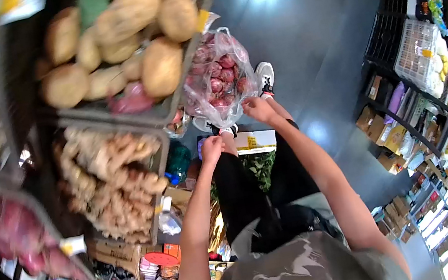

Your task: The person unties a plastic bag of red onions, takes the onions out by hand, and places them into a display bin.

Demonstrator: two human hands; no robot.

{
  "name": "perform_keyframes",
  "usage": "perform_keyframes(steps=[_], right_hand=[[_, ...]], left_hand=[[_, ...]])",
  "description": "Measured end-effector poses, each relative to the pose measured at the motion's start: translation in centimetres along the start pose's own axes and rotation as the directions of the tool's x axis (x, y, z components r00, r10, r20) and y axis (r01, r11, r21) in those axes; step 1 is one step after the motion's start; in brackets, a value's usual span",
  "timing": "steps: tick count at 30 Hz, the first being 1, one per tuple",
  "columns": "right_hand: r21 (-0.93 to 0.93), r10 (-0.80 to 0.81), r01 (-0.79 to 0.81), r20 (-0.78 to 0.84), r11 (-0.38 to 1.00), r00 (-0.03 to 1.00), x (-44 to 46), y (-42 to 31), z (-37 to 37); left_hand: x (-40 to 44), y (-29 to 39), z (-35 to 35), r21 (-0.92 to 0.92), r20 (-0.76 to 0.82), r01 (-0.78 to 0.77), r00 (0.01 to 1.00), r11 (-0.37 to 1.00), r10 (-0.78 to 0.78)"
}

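Observation:
A clear plastic bag (207,106) full of red onions (217,84) is in front of my legs, beside the potato crate. My right hand (258,110) is closed, with its fingertips pinching the bag's near right edge. My left hand (212,150) is a loose fist just below the bag's near left edge. Whether any of the plastic is between its fingers is too small to make out.
At left are a crate of potatoes (127,16), a crate of ginger (115,183) and a bin of red onions (20,227). Leafy greens (262,169) lie near my legs. Grey floor (311,58) stretches right toward stocked shelves (411,113).

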State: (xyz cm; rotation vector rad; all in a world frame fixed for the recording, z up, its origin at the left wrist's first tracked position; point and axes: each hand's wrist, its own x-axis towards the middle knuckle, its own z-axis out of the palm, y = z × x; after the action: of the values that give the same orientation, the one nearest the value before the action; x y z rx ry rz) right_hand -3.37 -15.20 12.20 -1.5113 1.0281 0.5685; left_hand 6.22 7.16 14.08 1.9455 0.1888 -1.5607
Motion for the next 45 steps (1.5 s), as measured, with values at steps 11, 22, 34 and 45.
perform_keyframes(steps=[11, 22, 34, 45], right_hand=[[-0.571, 0.020, -0.047, -0.054, 0.819, 0.998, 19.4, 14.1, 6.1], [-0.880, -0.185, -0.080, -0.185, 0.468, 0.965, 28.1, 22.3, 10.1], [-0.769, 0.120, -0.086, -0.012, 0.633, 0.993, 28.4, 21.8, 4.4], [0.908, -0.122, -0.375, 0.400, 0.187, 0.908, 31.0, 23.1, 4.3]], left_hand=[[31.6, -2.0, 5.7, 0.143, -0.073, -0.099, 0.991, 0.985, 0.110], [41.7, -4.8, 6.2, 0.601, -0.074, -0.115, 0.977, 0.791, 0.199], [40.3, -3.8, 4.8, 0.452, 0.256, -0.376, 0.923, 0.809, 0.286], [40.2, 1.7, -0.8, 0.286, 0.223, -0.004, 0.973, 0.958, -0.062]])
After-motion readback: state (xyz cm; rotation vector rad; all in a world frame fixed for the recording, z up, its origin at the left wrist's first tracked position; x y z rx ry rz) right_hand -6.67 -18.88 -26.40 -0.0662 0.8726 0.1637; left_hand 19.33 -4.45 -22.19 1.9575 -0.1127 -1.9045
